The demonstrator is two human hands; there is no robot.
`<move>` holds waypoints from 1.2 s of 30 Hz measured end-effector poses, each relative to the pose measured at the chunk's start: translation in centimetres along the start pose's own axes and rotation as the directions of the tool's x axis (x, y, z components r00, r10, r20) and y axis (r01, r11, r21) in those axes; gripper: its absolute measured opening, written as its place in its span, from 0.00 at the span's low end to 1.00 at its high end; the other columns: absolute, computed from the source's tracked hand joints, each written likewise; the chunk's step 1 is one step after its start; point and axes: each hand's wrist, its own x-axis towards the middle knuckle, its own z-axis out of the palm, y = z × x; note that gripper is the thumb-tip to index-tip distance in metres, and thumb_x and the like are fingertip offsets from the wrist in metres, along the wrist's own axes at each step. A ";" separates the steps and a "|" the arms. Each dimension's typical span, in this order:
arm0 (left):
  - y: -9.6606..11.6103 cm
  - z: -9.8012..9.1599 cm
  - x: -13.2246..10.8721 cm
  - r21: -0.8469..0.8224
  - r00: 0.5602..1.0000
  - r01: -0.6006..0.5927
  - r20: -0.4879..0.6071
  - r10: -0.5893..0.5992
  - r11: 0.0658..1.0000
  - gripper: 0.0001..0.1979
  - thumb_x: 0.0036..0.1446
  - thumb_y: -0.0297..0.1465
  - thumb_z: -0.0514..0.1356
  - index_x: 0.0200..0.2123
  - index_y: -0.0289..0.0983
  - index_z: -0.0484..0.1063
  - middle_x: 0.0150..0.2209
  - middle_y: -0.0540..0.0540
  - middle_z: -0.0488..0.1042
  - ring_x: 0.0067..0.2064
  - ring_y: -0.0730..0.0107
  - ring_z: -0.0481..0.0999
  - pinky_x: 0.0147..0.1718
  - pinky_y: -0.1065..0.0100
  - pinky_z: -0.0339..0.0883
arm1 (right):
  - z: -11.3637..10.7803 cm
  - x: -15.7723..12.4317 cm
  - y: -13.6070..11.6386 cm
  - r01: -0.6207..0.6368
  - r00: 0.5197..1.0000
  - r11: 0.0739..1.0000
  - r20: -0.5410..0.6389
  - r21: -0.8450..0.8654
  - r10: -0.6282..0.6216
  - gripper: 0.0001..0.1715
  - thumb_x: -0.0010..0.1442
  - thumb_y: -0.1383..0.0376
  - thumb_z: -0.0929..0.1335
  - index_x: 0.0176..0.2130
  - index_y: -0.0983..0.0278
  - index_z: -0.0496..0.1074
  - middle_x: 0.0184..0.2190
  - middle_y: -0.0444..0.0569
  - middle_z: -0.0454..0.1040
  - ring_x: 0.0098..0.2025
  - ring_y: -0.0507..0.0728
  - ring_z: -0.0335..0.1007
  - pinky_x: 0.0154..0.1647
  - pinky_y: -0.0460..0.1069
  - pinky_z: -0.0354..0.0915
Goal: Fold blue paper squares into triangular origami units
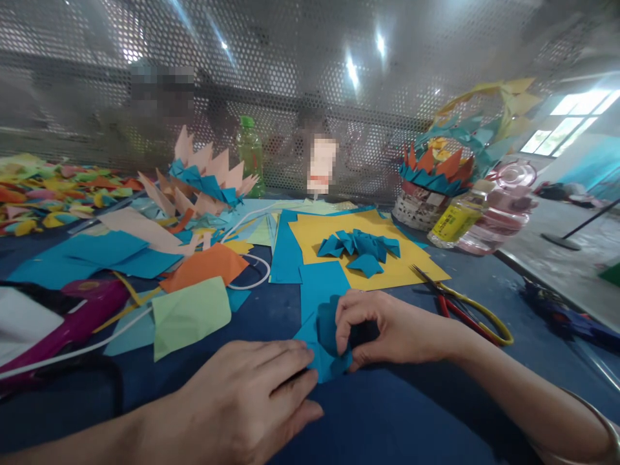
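Note:
A small blue paper piece (329, 361) lies on the dark blue table (387, 413), partly curled up at its right side. My left hand (256, 387) rests palm down at its left edge, fingertips on the paper, fingers loosely extended. At the right edge, my right hand (372, 326) pinches the paper between bent fingers and thumb. A flat blue sheet (322, 284) lies just behind. Farther back, several folded blue pieces (365, 265) sit on yellow sheets (426, 261). Red and yellow scissors (467, 313) lie right of them.
At left are a magenta glue gun (82, 316), a pale green sheet (194, 313) and an orange piece (206, 268). Behind stand a pink and blue paper crown (208, 174) and a green bottle (249, 155). Clear bottles (504, 213) stand at right.

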 end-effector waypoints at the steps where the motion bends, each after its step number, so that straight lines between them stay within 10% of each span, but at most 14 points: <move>1: 0.0 0.1 0.0 0.000 1.000 0.000 -0.005 0.000 1.000 0.25 0.75 0.32 0.43 0.36 0.37 0.79 0.36 0.46 0.82 0.34 0.68 0.81 0.27 0.67 0.70 | 0.0 0.0 0.1 0.003 1.000 1.000 -0.003 0.005 -0.003 0.07 0.55 0.65 0.78 0.34 0.63 0.79 0.35 0.44 0.75 0.40 0.52 0.71 0.45 0.46 0.65; 36: 0.0 0.5 -0.7 -0.065 1.000 -0.014 0.015 0.015 0.998 0.22 0.74 0.31 0.45 0.40 0.37 0.78 0.38 0.47 0.82 0.35 0.68 0.81 0.27 0.68 0.71 | 3.5 1.0 -1.2 -0.231 0.930 0.962 -0.323 -0.142 0.176 0.13 0.58 0.66 0.75 0.26 0.63 0.70 0.27 0.42 0.72 0.32 0.52 0.66 0.36 0.48 0.58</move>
